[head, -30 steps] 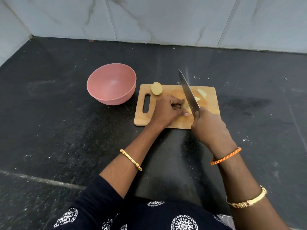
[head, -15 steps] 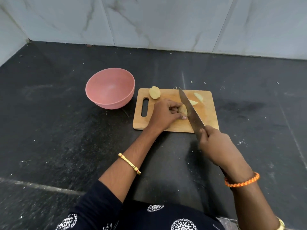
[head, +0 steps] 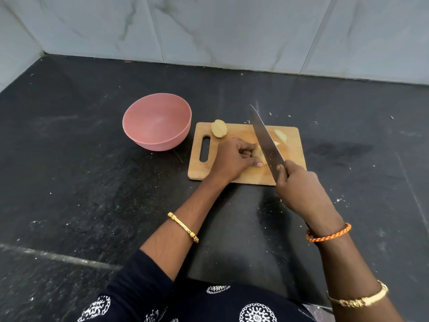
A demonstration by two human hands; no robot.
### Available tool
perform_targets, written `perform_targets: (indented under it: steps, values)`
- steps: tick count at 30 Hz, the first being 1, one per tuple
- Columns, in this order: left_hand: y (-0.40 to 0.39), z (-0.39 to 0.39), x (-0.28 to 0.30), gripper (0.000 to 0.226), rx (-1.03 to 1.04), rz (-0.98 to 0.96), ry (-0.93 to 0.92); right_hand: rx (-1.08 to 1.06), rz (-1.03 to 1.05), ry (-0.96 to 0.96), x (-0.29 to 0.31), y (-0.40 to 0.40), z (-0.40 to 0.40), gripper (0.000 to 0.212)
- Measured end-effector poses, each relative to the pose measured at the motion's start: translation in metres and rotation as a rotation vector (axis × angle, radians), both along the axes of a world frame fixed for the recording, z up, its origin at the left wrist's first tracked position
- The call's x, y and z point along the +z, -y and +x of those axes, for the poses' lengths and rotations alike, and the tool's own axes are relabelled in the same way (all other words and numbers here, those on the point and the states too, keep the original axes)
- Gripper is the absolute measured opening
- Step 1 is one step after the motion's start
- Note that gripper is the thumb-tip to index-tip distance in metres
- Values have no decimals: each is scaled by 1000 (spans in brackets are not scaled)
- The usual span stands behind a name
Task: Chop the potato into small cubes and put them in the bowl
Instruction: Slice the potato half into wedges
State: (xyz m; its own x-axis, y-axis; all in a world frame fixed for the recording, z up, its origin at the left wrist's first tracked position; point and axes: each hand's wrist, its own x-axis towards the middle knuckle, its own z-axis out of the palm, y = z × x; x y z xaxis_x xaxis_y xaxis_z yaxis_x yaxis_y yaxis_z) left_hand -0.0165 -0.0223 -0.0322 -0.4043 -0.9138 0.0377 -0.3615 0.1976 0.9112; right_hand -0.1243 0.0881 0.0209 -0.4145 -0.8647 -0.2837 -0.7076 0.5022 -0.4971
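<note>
Two hands: both over the near half of the cutting board, each busy with its own thing.
Counter (head: 92, 194): dark stone, speckled with pale crumbs, running to a marbled tile wall at the far side.
Bowl (head: 183, 133): pink, round, standing on the counter just left of the board; its inside shows only smooth pink wall and floor.
Cutting board (head: 234, 175): pale wood, lying flat, handle slot at its left end, nearest the bowl.
Knife (head: 264, 135): long steel blade slanting from near right to far left above the board, tip reaching past the far edge, blade close against the right side of the held potato piece.
Right hand (head: 299, 191): fingers wrapped round the knife handle at the near right corner of the board; the handle itself is hidden inside the fist.
Left hand (head: 232, 161): fingers curled over a potato piece, pinning it to the board, thumb stretched along the near side.
Held potato piece (head: 258, 154): pale yellow, middle of the board, mostly covered by the fingers.
Potato half (head: 218, 128): at the far left corner of the board, beside the slot, well apart from the hands.
Potato slices (head: 281, 136): a few pale pieces right of the blade, towards the far right of the board; their number is unclear.
Bracelets: a gold one (head: 183, 227) on the left forearm, an orange braided one (head: 328, 233) on the right wrist.
</note>
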Motion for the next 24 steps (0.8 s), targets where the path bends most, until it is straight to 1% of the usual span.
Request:
perform_targets:
  steps: [9, 14, 20, 24]
  values:
    - [1, -1, 1, 50, 9, -11, 14, 16, 0, -62, -5, 18, 8, 27]
    - [0, 0, 2, 49, 14, 3, 11, 18, 47, -63, -8, 24, 11, 26]
    - [-1, 1, 2, 52, 6, 1, 10, -22, 143, -27, -13, -7, 19, 18]
    - [-1, 2, 8, 57, -58, -29, 99, -56, 110, 32, -14, -35, 18, 25]
